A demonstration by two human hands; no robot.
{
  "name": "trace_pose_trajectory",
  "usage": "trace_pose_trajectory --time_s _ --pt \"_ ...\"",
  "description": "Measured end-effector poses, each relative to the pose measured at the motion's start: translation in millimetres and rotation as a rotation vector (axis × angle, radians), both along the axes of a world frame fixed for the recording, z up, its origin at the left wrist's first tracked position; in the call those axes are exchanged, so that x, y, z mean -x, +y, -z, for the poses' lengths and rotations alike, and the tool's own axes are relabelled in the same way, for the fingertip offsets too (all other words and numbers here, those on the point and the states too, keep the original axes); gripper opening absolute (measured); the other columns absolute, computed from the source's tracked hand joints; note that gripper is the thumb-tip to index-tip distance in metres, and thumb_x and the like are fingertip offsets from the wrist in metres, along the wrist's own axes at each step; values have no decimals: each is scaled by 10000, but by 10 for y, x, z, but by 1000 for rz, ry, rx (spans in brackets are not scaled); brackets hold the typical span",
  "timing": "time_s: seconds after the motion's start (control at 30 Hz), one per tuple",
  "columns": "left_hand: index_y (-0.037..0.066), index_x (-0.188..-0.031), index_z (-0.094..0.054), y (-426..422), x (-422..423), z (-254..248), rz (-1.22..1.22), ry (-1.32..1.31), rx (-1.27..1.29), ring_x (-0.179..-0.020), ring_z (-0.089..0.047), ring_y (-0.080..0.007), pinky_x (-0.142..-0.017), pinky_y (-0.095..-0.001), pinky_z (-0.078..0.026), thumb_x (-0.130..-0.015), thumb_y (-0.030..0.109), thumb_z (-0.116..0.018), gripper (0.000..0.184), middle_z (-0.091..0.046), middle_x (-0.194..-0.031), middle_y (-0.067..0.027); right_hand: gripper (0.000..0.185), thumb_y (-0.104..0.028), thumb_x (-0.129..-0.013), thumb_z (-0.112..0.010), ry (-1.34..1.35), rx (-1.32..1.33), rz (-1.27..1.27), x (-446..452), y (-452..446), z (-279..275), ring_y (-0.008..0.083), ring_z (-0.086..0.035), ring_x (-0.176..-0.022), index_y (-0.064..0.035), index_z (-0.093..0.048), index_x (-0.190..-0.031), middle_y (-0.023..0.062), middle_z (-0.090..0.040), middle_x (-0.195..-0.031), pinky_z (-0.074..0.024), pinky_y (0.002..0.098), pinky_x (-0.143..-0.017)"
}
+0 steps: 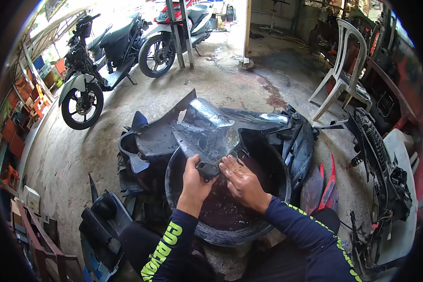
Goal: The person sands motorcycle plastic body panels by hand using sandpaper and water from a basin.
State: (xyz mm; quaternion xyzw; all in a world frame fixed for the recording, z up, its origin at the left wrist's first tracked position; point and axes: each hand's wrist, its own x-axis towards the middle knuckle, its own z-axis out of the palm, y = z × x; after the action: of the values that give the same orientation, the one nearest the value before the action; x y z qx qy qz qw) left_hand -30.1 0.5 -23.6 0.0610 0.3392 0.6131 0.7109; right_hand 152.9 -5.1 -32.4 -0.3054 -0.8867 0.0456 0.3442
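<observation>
A wet grey plastic panel [207, 136] is held over a round black basin [230, 237] of dark liquid. My left hand [195, 185] grips the panel's near end, beside a black socket-like part. Pressed against the panel's near right edge, my right hand [242, 181] has its fingers close together; whether something small lies under them is hidden. Behind the basin lie more dark body panels [160, 134], touching its rim.
Two motorcycles [122, 42] stand at the back left. A white plastic chair [345, 70] is at the back right. Red panels [322, 188] and a black frame part [380, 164] lie right of the basin; dark panels [105, 221] lie left.
</observation>
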Motion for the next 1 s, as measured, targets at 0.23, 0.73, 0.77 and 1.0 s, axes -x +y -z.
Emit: trace_pose_trajectory --time_s 0.23,0.73,0.77,1.0 --pt "29 -1205 -548 -30 -19 -88 -20 19 16 -1035 -656 -278 -905 -447 -532 -986 342 -425 401 -661 -1146 -127 507 -41 -821 -567 23 -28 15 19 34 15 338 -491 -1324 38 -549 -1321 229 -544 -1374 -357 463 -1123" --pt "41 -1185 -550 -35 136 -37 7 -20 10 -1014 -661 -271 -876 -448 -546 -977 340 -448 378 -667 -1116 -130 556 1 -762 -605 76 -6 26 95 12 18 377 -489 -1318 23 -563 -1316 236 -558 -1351 -368 465 -1121" --pt "38 -1188 -548 -26 198 17 49 -66 -2 -1011 -663 -272 -879 -450 -547 -978 337 -449 378 -667 -1120 -131 560 18 -771 -596 49 -9 -30 116 -56 -1 374 -496 -1314 7 -562 -1329 236 -558 -1350 -362 447 -1131" --pt "32 -1202 -544 -74 97 -138 -1 -28 7 -1022 -664 -274 -868 -441 -551 -982 337 -436 392 -665 -1134 -133 485 -35 -808 -578 56 -36 -12 26 96 -52 371 -492 -1315 48 -577 -1285 248 -561 -1342 -362 490 -1120"
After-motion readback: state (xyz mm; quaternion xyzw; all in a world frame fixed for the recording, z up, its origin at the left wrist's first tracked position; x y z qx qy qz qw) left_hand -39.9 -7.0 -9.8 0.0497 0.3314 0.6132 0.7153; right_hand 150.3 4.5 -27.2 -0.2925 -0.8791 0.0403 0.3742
